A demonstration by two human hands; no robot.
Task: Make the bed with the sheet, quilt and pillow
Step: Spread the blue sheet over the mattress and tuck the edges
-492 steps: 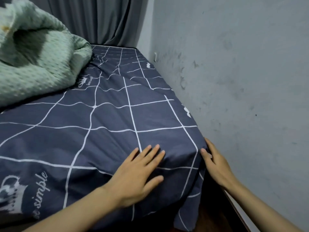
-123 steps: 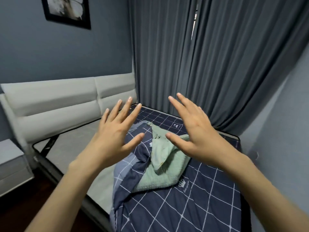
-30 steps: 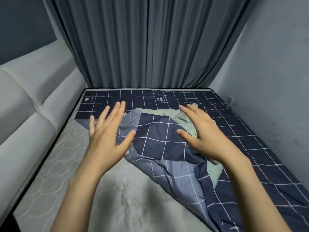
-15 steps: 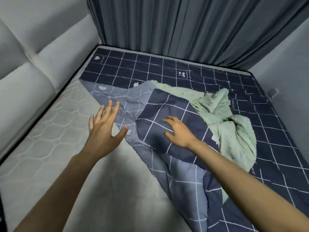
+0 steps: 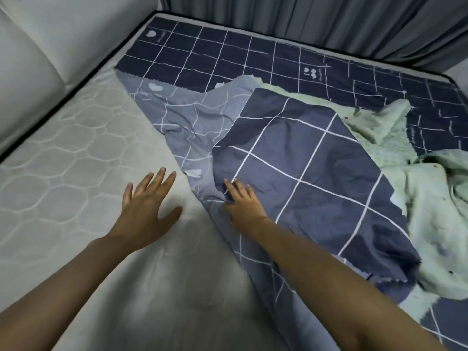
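The navy grid sheet lies folded back across the bed, its corner under the right hand, whose grip I cannot tell. The left hand hovers released over bare mattress. Pulling now could drag the green quilt along, bunching everything.

You see a navy sheet crossed by a white grid, its turned-back underside a paler blue-grey. The quilt is pale mint green. The bare mattress is off-white with a stitched honeycomb pattern; the curtain is dark grey.
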